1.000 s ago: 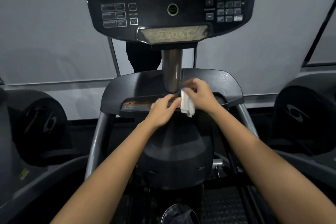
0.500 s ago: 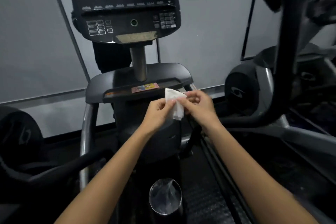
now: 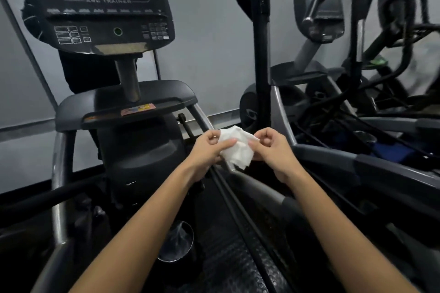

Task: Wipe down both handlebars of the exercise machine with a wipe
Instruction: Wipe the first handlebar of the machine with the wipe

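Open air above the hands; upright black handlebar just beyond.

- "ARC TRAINER" is printed in pale letters on the black console, just below its dark screen.
- The markings on the console's keypad buttons are too small to be read.
- The print on the coloured sticker on the tray is blurred and cannot be read.
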{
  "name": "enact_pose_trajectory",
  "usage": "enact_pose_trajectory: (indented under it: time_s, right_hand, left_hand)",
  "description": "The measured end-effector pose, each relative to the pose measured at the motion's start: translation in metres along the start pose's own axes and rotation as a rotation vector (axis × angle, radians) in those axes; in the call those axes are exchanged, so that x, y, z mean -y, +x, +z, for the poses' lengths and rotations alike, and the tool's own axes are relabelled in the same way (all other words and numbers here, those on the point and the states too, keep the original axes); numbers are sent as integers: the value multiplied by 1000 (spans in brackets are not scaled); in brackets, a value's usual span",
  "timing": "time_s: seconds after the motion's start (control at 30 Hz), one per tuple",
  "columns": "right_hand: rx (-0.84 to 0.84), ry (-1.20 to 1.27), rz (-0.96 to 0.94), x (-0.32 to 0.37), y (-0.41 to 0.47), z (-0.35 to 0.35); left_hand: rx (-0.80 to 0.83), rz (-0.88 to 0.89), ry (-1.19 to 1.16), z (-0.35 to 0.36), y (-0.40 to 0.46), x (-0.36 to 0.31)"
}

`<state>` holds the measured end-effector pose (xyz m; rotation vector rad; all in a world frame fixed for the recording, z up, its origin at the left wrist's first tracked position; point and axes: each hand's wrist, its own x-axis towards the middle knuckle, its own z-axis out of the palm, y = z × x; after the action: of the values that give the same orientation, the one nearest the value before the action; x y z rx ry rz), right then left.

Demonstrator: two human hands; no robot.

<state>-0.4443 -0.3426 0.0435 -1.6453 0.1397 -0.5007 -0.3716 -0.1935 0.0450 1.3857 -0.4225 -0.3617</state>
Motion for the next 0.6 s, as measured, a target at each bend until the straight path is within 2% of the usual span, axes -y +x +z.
enact_pose_trajectory:
  time_s: [0.17,0.27,0.4,0.6]
  right_hand:
    - [-45,-66,-39,2,6,-39]
    - [-145,-109,-58,-3,23,-62]
    - [-301,-249,-188,-6,52,-79]
    - [-311,-317,-319,-10,102,-88]
  left_hand:
    - [61,-32,-92,35,16,-3]
    - [44,55,57,61,30,-3]
    - [-137,274,197,95,50,1]
    - [-427,305,242,121,91,11]
